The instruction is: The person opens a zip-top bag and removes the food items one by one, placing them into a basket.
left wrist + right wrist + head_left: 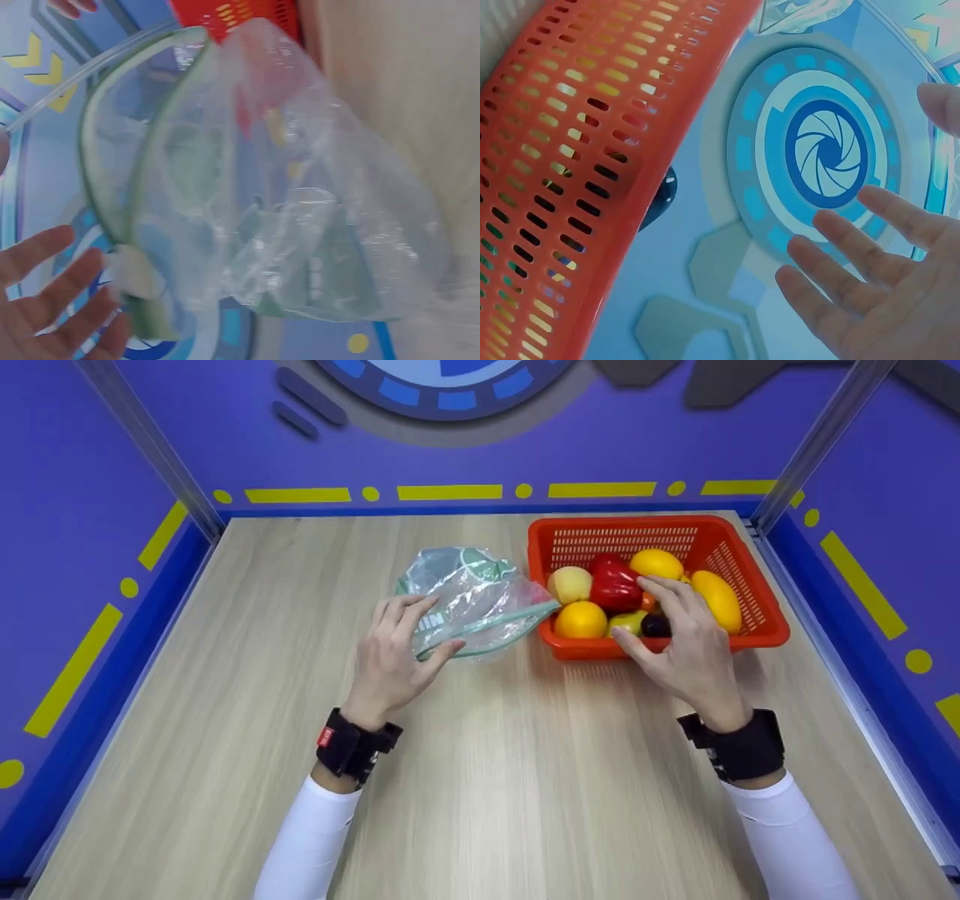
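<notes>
A clear plastic zip bag with green edging lies on the table left of the basket. My left hand hovers at its near left side, fingers spread and relaxed; in the left wrist view the fingertips stand beside the puffed-out bag, with nothing in the palm. Over the near rim of the red basket is my right hand, its fingers loosely extended and holding nothing. Beneath and around it lie a red bell pepper, an orange, a dark round piece and a yellow mango.
The basket also holds a pale round fruit and a yellow lemon-like fruit. It stands at the table's back right, near the blue side panel. A blue back panel borders the wooden table.
</notes>
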Action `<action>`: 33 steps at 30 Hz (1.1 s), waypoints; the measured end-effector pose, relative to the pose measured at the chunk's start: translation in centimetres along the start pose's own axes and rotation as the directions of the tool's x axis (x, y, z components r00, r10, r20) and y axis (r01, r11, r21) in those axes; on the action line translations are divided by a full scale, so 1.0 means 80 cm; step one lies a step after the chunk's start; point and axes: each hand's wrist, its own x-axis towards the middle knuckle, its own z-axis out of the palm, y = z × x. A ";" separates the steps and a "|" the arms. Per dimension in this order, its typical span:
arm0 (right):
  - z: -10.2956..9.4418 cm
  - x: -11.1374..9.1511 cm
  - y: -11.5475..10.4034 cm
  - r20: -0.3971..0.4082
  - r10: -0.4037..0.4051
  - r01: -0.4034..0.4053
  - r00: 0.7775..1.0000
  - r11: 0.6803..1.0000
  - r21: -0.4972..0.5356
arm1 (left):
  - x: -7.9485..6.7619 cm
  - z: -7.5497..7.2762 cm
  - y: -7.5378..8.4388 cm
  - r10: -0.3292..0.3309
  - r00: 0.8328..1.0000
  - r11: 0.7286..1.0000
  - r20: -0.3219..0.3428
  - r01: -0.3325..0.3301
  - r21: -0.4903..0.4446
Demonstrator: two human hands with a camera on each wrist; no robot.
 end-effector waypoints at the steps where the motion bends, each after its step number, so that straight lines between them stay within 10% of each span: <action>1: 0.001 -0.001 0.001 0.002 -0.008 0.008 1.000 1.000 -0.025 | 0.001 -0.003 0.004 -0.007 1.000 1.000 0.028 0.007 -0.002; 22: 0.006 -0.008 0.004 0.110 -0.085 0.103 0.990 0.979 -0.174 | -0.001 -0.001 0.002 -0.095 0.937 0.973 0.337 0.016 0.232; 33: 0.007 -0.007 0.003 0.145 -0.070 0.095 0.987 0.981 -0.172 | -0.003 -0.006 0.001 -0.092 0.896 0.984 0.435 0.015 0.178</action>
